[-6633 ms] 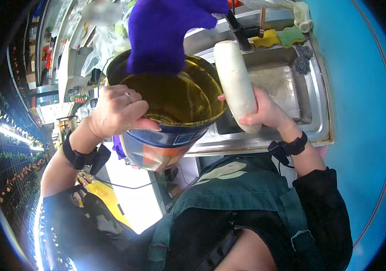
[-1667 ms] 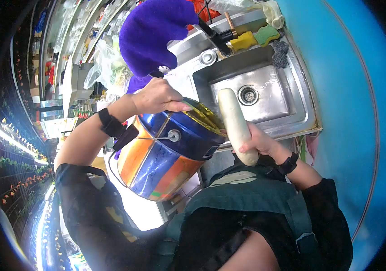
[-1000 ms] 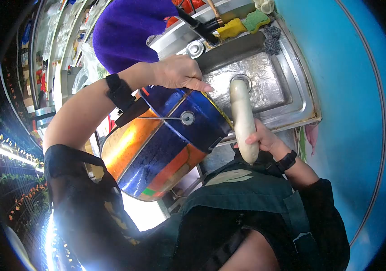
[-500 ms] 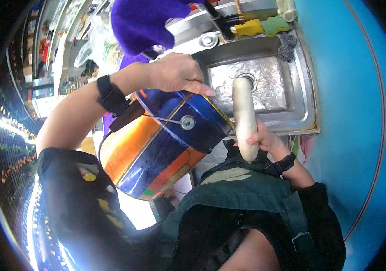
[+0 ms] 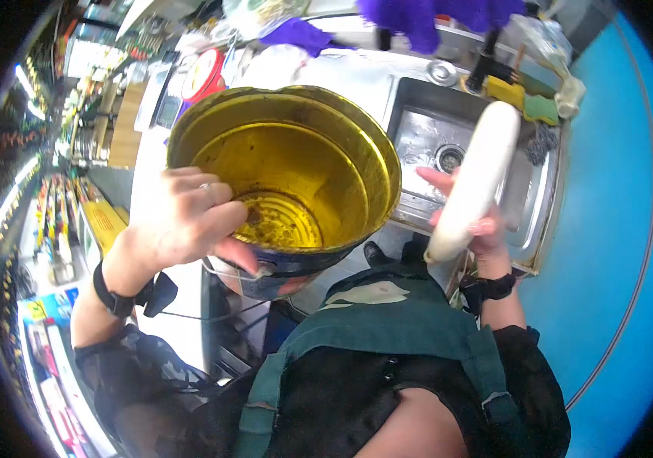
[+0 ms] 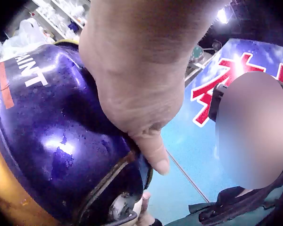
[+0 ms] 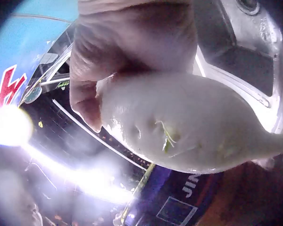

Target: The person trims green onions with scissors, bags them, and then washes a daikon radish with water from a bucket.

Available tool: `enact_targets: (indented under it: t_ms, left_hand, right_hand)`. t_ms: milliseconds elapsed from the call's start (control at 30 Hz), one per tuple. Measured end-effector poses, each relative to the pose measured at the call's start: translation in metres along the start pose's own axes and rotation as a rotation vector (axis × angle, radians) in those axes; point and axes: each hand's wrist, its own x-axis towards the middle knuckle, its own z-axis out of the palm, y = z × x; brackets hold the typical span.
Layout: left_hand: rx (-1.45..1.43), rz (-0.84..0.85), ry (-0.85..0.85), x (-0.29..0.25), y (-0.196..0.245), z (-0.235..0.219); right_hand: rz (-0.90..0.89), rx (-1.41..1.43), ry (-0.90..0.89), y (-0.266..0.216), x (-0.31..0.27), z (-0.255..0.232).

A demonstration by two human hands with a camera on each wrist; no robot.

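My left hand [image 5: 196, 217] grips the near left rim of a large bucket [image 5: 284, 164], gold inside, with brown specks on its bottom. In the left wrist view the left hand [image 6: 137, 70] lies over the rim, above the bucket's glossy dark blue side [image 6: 61, 132]. A long white radish [image 5: 475, 179] is held by my right hand [image 5: 490, 229] over the sink's near edge, tilted, to the right of the bucket. The right wrist view shows the right hand [image 7: 132, 42] round the radish [image 7: 179, 122].
A steel sink [image 5: 429, 107] with a drain lies behind the radish. Beyond it stand a yellow sponge [image 5: 505, 92], a green sponge [image 5: 541, 109], a dark scourer [image 5: 541, 145] and a black faucet [image 5: 480, 70]. Purple cloth [image 5: 410, 23] hangs at the top. A blue wall [image 5: 609, 191] is right.
The bucket has gone from tipped toward the sink to more upright, its opening facing up, and moved left of the sink. The radish has moved right. Both hands keep their holds.
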Motion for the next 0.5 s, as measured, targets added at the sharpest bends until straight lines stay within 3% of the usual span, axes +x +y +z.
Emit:
enact_targets:
  t_ms: [167, 267, 500]
  left_hand:
    - [-0.104, -0.272, 0.04, -0.094, 0.024, 0.018]
    - [-0.261, -0.386, 0.004, -0.128, 0.039, 0.046]
    - [-0.856, -0.65, -0.059, -0.195, 0.053, 0.173]
  right_hand:
    - [-0.033, -0.133, 0.084, -0.002, 0.017, 0.001]
    - [0.051, -0.207, 0.087, 0.001, 0.03, -0.016]
    - [0.181, -0.327, 0.147, 0.039, 0.062, -0.01]
